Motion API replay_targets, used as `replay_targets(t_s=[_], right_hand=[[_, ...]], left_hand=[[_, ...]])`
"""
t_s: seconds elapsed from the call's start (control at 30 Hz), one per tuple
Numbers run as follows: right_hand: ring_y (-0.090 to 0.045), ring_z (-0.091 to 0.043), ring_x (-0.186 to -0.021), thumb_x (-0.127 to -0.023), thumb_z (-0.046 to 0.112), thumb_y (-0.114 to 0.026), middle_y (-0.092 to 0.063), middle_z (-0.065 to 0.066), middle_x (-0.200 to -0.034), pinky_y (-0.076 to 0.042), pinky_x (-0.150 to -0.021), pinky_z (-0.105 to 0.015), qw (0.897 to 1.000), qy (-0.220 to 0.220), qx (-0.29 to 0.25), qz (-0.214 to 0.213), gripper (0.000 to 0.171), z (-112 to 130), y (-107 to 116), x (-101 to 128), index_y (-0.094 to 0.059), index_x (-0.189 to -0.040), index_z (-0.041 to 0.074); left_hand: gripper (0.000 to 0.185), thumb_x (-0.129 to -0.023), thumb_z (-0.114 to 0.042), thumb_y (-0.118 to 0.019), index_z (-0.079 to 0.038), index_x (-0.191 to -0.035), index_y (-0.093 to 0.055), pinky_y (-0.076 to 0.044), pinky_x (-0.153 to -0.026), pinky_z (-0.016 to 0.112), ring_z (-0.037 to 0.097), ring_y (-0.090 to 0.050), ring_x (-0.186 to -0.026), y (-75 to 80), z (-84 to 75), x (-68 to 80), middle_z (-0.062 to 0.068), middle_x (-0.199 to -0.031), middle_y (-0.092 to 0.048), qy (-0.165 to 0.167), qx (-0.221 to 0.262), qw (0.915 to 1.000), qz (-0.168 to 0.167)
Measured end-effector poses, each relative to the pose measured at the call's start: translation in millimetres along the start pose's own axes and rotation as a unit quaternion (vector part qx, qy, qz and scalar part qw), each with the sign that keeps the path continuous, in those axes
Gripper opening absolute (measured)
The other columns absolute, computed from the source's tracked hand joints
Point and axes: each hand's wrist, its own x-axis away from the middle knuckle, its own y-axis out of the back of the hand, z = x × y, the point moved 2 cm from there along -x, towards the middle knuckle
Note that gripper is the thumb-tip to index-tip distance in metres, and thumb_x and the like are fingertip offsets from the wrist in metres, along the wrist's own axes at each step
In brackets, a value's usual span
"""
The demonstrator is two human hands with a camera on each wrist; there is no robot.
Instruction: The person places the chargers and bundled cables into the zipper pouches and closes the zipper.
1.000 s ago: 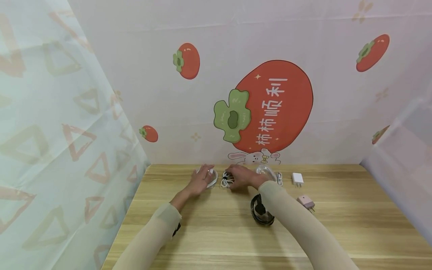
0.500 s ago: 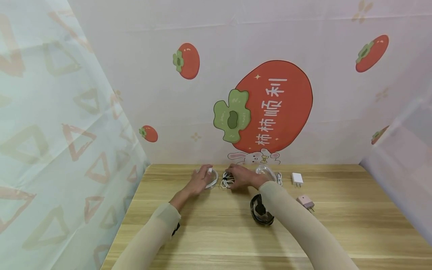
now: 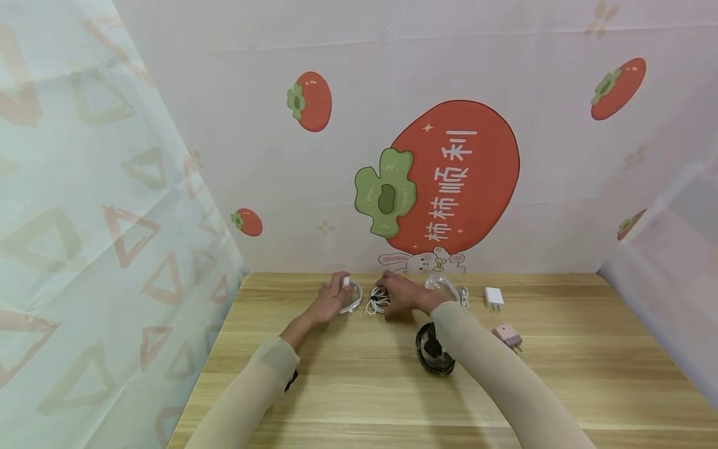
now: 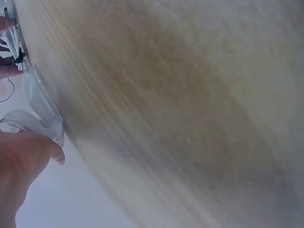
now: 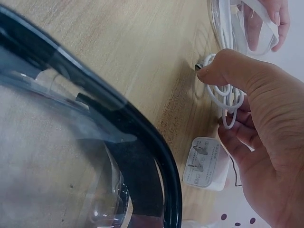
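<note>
My right hand (image 3: 399, 294) pinches a small bundle of white cable (image 3: 376, 304) tied with a black band, on the wooden table (image 3: 359, 386) near the back wall. The right wrist view shows my thumb and fingers of that hand (image 5: 228, 80) closed round the cable loops (image 5: 227, 102). Just left of it, my left hand (image 3: 332, 298) grips a white ring-shaped coil (image 3: 352, 302) and tilts its far edge up. In the right wrist view the left hand (image 5: 268, 21) curls behind that coil (image 5: 228, 23). The left wrist view is blurred; it shows my palm (image 4: 21, 166) beside clear plastic (image 4: 40, 102).
A black-rimmed clear goggle-like object (image 3: 433, 352) lies under my right forearm and fills the right wrist view (image 5: 147, 161). A white plug adapter (image 3: 494, 297) and a pink one (image 3: 508, 335) lie to the right. Another white adapter (image 5: 206, 164) lies by my right fingers. Patterned sheets wall in the table.
My left hand has tipped the white coil's far edge upward a little. The right hand has stayed on the cable bundle, hardly moving.
</note>
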Motion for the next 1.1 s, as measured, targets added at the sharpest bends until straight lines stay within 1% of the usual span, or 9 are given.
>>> replay_targets(t_s=[0.2,0.3,0.43,0.67,0.8,1.0,1.1], right_hand=[[-0.061,-0.025,-0.108,-0.074,0.016,-0.093,-0.059,-0.015,-0.122,-0.054,-0.102,-0.043,1.000,-0.011,-0.019,-0.007,0.068,-1.1,0.7,0.5,-0.065,-0.132,-0.006],[-0.061,-0.026,-0.108,-0.074,0.017,-0.094,-0.059,-0.015,-0.121,-0.054,-0.103,-0.044,1.000,-0.009,-0.026,-0.013,0.069,-2.0,0.7,-0.1,-0.065,-0.132,-0.006],[-0.062,-0.026,-0.108,-0.074,0.018,-0.094,-0.060,-0.015,-0.121,-0.054,-0.103,-0.044,0.999,-0.007,-0.033,-0.020,0.069,-3.7,0.1,-1.1,-0.065,-0.132,-0.006],[-0.063,-0.030,-0.109,-0.073,0.017,-0.095,-0.063,-0.017,-0.119,-0.055,-0.100,-0.043,0.997,0.012,-0.058,-0.042,0.068,-1.3,3.5,-4.5,-0.067,-0.129,-0.008],[-0.062,-0.031,-0.107,-0.072,0.016,-0.095,-0.064,-0.017,-0.116,-0.055,-0.097,-0.043,0.996,0.024,-0.063,-0.052,0.066,2.3,6.9,-6.9,-0.067,-0.127,-0.009],[-0.062,-0.028,-0.103,-0.071,0.016,-0.093,-0.067,-0.013,-0.112,-0.054,-0.093,-0.039,0.996,0.030,-0.046,-0.065,0.063,2.2,2.7,-15.2,-0.070,-0.124,-0.007],[-0.062,-0.025,-0.101,-0.071,0.017,-0.093,-0.067,-0.010,-0.111,-0.054,-0.091,-0.037,0.996,0.026,-0.051,-0.068,0.062,3.0,-0.4,-21.5,-0.070,-0.124,-0.005]], left_hand=[[0.044,-0.113,-0.019,-0.034,0.000,-0.153,-0.032,0.000,-0.127,0.068,0.053,-0.031,-0.152,1.7,1.2,-1.3,0.038,-0.159,-0.038,0.000,0.026,0.9996,-0.010],[0.044,-0.112,-0.017,-0.036,0.001,-0.152,-0.032,-0.001,-0.127,0.068,0.053,-0.033,-0.151,2.5,1.5,-1.9,0.039,-0.155,-0.043,-0.001,0.040,0.9991,-0.016],[0.045,-0.111,-0.017,-0.037,0.002,-0.151,-0.032,-0.001,-0.127,0.067,0.053,-0.037,-0.150,2.6,2.8,-2.8,0.040,-0.151,-0.047,-0.003,0.045,0.9988,-0.018],[0.047,-0.112,-0.018,-0.037,0.002,-0.153,-0.031,0.000,-0.128,0.064,0.050,-0.031,-0.154,3.5,5.3,-3.4,0.036,-0.159,-0.040,-0.003,0.055,0.9984,-0.016],[0.046,-0.111,-0.018,-0.038,0.001,-0.153,-0.032,-0.001,-0.129,0.063,0.050,-0.034,-0.153,3.6,4.7,-2.6,0.036,-0.157,-0.043,0.001,0.055,0.9983,-0.020],[0.044,-0.113,-0.017,-0.039,0.001,-0.152,-0.033,-0.003,-0.129,0.062,0.048,-0.029,-0.155,2.4,5.6,-1.7,0.035,-0.160,-0.039,0.003,0.062,0.9978,-0.021],[0.044,-0.113,-0.017,-0.039,0.001,-0.152,-0.034,-0.003,-0.129,0.062,0.048,-0.029,-0.155,2.5,5.9,-1.5,0.034,-0.159,-0.040,0.001,0.069,0.9974,-0.022]])
